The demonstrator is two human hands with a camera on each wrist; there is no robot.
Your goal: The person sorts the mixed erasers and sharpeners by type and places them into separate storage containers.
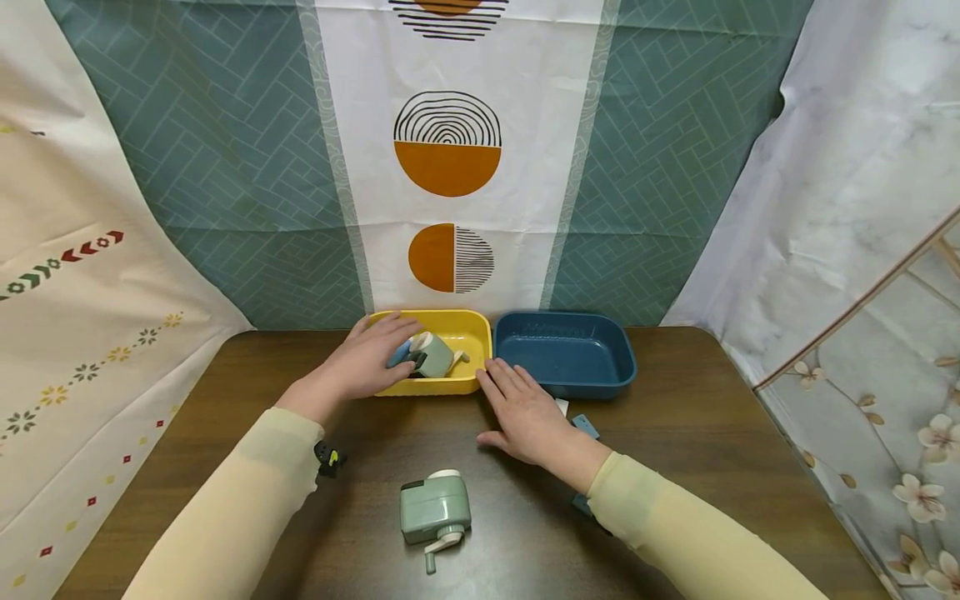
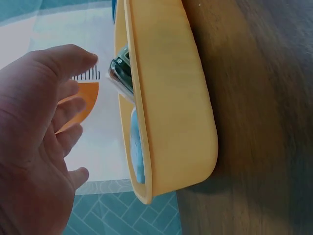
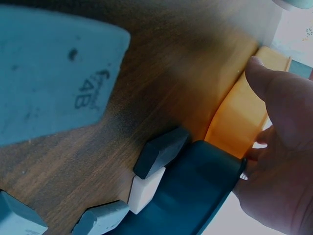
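Both hands are loose and hold nothing: the left hand (image 1: pixel 367 360) hovers over the sharpener (image 1: pixel 432 354) in the yellow tray (image 1: pixel 471 332), fingers spread. The right hand (image 1: pixel 525 412) lies flat on the bench (image 1: pixel 675 433), fingertips nearing the tray's front wall.

The left hand (image 2: pixel 36 142) hovers open beside the yellow tray (image 2: pixel 171 107) on the wooden table (image 2: pixel 264 117), a green sharpener (image 2: pixel 121 73) inside.

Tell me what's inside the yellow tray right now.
The yellow tray holds a green crank sharpener and a blue piece beside it. The left hand reaches over the tray's left part, hiding anything beneath it. The right hand rests outside on the table.
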